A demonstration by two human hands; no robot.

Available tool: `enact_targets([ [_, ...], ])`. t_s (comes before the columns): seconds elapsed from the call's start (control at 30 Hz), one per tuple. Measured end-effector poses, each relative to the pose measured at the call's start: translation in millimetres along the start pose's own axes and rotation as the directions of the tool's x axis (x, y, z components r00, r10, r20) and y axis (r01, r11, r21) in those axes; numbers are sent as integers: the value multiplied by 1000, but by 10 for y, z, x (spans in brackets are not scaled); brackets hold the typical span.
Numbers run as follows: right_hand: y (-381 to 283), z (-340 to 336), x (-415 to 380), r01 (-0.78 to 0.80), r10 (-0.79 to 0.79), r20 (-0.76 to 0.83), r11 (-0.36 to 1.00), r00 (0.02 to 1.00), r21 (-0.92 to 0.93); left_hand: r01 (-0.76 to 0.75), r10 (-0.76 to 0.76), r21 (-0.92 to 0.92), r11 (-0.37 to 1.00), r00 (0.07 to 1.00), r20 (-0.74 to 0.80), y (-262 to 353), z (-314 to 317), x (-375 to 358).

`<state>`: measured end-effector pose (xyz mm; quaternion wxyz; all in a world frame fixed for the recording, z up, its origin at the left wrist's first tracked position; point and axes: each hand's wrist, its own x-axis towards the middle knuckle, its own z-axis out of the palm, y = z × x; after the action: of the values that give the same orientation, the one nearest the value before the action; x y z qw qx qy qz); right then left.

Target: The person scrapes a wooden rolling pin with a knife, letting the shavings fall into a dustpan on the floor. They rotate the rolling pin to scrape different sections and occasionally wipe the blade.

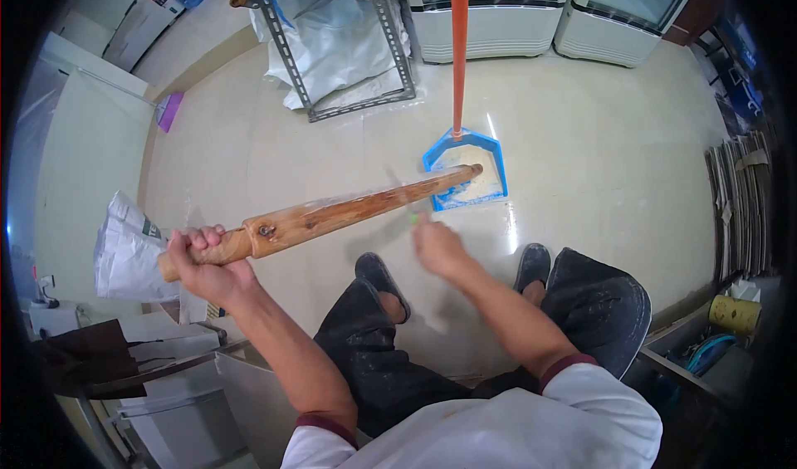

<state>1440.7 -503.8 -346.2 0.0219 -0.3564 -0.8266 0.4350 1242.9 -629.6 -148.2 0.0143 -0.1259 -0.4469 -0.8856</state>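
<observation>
A large wooden rolling pin slants across the view, its far tip over a blue dustpan that has pale powder in it. My left hand is closed around the handle at the pin's near end. Below the pin's far half is my right hand, its fingers curled on a small tool, blurred by motion, with a bit of green showing. The tool's thin blade-like part seems to reach the pin's side; its exact shape cannot be made out. An orange pole rises from the dustpan.
A metal rack with white sacks stands ahead, beside white glass-door cabinets. At the left are a white bag and a purple broom head. Stacked flat cardboard is on the right. My feet are on the tiled floor.
</observation>
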Motion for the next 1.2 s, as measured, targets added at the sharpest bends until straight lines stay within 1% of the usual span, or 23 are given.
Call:
enact_targets([
  [0.07,777,205,277,-149,149,-68,989,987,0,6,-6,12,1000,1000,-15,-16,11,16],
  [0.1,1039,259,394,-219,219,-85,976,972,4,8,-7,24,1000,999,-38,-27,5,36],
  [0.13,1105,284,417,-220,220,-90,975,971,6,11,-8,41,999,998,-61,-23,-3,28],
  [0.2,1183,289,554,-210,211,-123,978,970,20,3,2,57,998,997,-78,-31,60,52],
  [0.23,1042,294,507,-86,94,-163,995,982,56,2,3,64,998,997,-76,-34,74,66],
  [0.27,909,313,418,-70,73,-108,997,991,36,4,2,73,997,997,-79,-40,55,62],
  [0.33,398,23,223,-33,33,-11,999,999,2,24,-21,52,998,999,-49,-66,27,115],
  [0.37,398,-28,220,-48,47,2,999,999,20,23,-20,55,998,999,-49,-68,30,118],
  [0.47,1169,224,536,-158,162,-103,986,981,46,-1,6,87,996,998,-58,-63,13,131],
  [0.5,1217,221,574,-148,150,-78,988,986,36,-9,16,101,995,998,-63,-61,18,130],
  [0.6,682,125,366,2,0,-36,999,999,47,-14,20,107,994,999,-50,-65,47,136],
  [0.63,455,-30,308,-8,8,21,1000,1000,27,-10,14,106,994,999,-35,-75,43,146],
  [0.67,675,70,391,-28,30,-30,999,999,40,-11,14,111,994,999,-29,-86,16,164],
  [0.73,1495,434,690,-64,72,-130,996,989,65,-15,17,119,993,1000,-19,-89,-54,207],
  [0.8,2195,464,919,-247,256,-131,966,958,83,-11,14,124,992,1000,-20,-84,-66,204],
  [0.9,2343,391,1094,-229,230,-97,973,968,23,-23,20,127,992,1000,24,-77,-46,222],
  [0.93,2158,353,1043,-209,210,-68,978,975,27,-26,24,140,990,1000,17,-81,-32,224],
  [1.0,1475,174,862,-164,165,-18,986,986,35,-36,35,158,987,999,6,-95,-13,263],
  [1.03,1391,160,788,-148,149,-26,988,988,40,-24,19,136,990,999,36,-97,-33,300],
  [1.1,1312,151,678,-119,121,-49,991,991,53,-43,45,173,984,999,-8,-135,27,338],
  [1.13,1545,195,749,-193,197,-59,979,979,68,-51,57,192,980,998,-28,-153,56,356],
  [1.17,1959,296,890,-265,271,-70,960,960,86,-59,66,196,979,997,-27,-168,79,389],
  [1.2,2079,286,931,-328,338,-88,939,937,103,-74,80,192,979,996,-25,-157,39,359],
])
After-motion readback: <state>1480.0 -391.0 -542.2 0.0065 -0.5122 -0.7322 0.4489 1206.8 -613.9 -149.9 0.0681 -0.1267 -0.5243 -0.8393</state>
